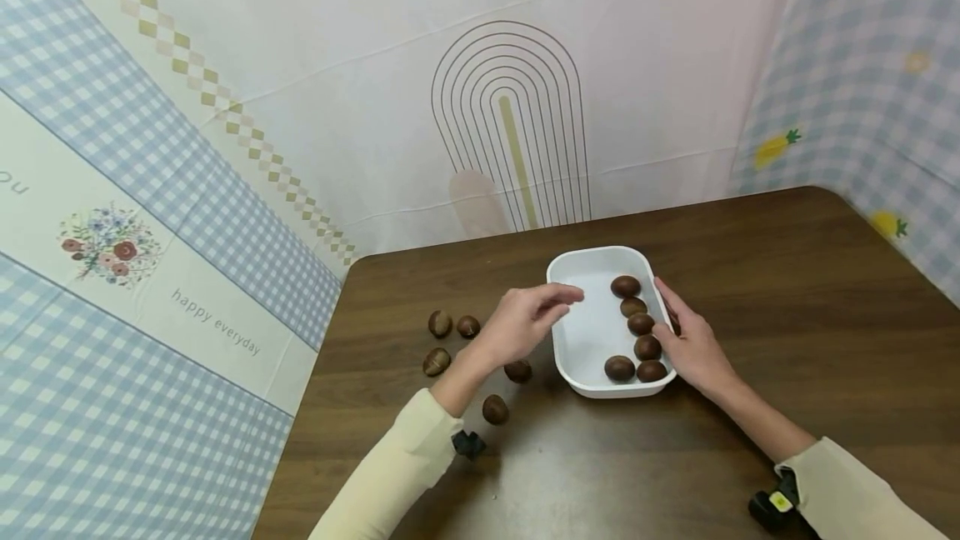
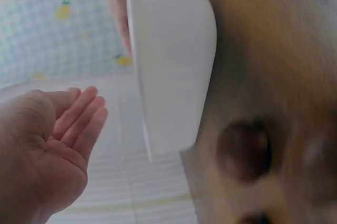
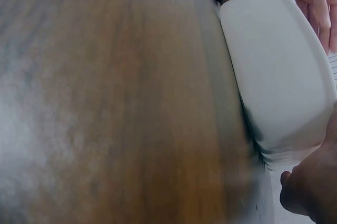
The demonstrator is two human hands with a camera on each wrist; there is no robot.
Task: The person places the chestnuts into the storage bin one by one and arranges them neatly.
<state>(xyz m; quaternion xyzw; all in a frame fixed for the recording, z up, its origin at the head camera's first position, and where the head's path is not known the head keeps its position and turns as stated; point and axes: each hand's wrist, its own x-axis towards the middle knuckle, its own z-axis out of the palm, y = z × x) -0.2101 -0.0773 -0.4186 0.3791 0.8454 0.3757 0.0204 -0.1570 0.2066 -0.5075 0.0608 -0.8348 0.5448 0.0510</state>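
Note:
A white rectangular tray (image 1: 588, 340) stands on the table. Several brown chestnuts (image 1: 641, 324) lie inside it, along its right side and near corner. My left hand (image 1: 525, 319) hovers at the tray's left rim with its fingertips over the inside. In the left wrist view the fingers (image 2: 84, 116) are loosely extended and hold nothing. My right hand (image 1: 696, 348) grips the right wall of the tray, thumb over the rim and fingers along the outside. More chestnuts (image 1: 495, 409) lie on the table below and left of my left forearm.
The brown wooden table (image 1: 817, 298) has its back edge against a patterned cloth (image 1: 660, 107). Loose chestnuts (image 1: 440, 323) are scattered left of the tray, one partly hidden by my left wrist. A checked cloth (image 1: 150, 215) hangs along the left side.

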